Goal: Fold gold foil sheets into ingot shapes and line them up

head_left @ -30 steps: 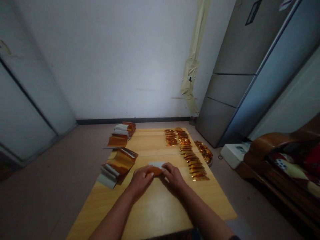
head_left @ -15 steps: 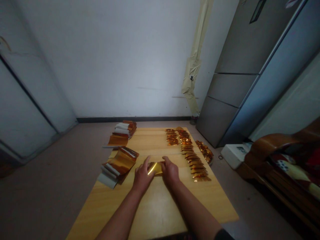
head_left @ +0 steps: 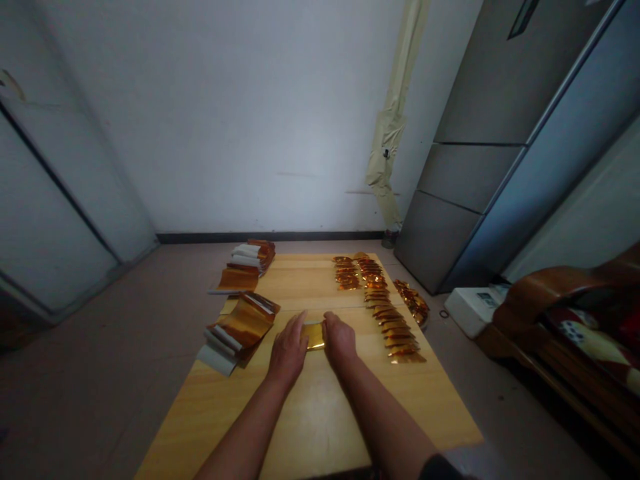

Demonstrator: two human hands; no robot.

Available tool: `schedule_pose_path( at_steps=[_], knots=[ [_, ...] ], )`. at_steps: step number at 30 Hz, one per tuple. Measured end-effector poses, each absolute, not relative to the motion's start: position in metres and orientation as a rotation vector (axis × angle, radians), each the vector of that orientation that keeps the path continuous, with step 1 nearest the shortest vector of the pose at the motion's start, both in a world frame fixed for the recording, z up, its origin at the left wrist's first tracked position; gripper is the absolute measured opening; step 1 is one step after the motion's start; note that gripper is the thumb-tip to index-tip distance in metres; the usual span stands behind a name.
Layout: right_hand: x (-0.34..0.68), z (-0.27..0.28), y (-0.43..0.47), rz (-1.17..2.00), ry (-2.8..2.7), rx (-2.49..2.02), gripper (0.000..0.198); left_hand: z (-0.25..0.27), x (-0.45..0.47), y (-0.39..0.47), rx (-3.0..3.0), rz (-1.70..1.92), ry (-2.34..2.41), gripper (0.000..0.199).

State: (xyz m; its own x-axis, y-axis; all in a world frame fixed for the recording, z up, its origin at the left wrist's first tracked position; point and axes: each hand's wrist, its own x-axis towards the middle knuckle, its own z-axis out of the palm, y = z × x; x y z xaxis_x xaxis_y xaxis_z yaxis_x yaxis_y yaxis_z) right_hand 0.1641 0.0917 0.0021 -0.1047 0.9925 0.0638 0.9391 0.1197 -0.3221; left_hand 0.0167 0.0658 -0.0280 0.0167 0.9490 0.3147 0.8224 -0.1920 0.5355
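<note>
Between my hands, over the wooden table (head_left: 320,413), is a small piece of shiny gold foil paper (head_left: 315,337), apparently folded. My left hand (head_left: 289,348) grips its left end, and my right hand (head_left: 341,341) is closed on its right end. Fingertips on the far side are partly hidden. To the left lie fanned stacks of gold foil sheets with pale backs: a near stack (head_left: 245,323) and a far stack (head_left: 237,279). On the right, folded gold foil pieces (head_left: 393,327) overlap in a long row, beside a shorter row (head_left: 346,275).
A container heaped with folded gold pieces (head_left: 413,303) stands just past the table's right edge. Beyond it are a white box (head_left: 470,310), a wooden seat (head_left: 540,333) and a grey refrigerator (head_left: 450,180). A white wall (head_left: 260,133) rises behind the table.
The foil paper looks flatter and narrower, and its bright glare has gone. My left hand's fingers have drawn closer together along its left end. The view has shifted slightly.
</note>
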Motion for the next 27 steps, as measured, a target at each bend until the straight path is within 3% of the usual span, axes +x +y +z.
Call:
schedule_pose_path(
  at_steps=[10,27],
  knots=[
    [0.162,0.006,0.091,0.271,-2.126,-1.954,0.023,-0.029,0.019,0.067,2.191,0.808,1.946,0.033],
    [0.161,0.008,0.098,0.314,-2.139,-2.001,0.022,-0.021,0.020,0.064,2.265,0.589,1.949,0.032]
  ],
)
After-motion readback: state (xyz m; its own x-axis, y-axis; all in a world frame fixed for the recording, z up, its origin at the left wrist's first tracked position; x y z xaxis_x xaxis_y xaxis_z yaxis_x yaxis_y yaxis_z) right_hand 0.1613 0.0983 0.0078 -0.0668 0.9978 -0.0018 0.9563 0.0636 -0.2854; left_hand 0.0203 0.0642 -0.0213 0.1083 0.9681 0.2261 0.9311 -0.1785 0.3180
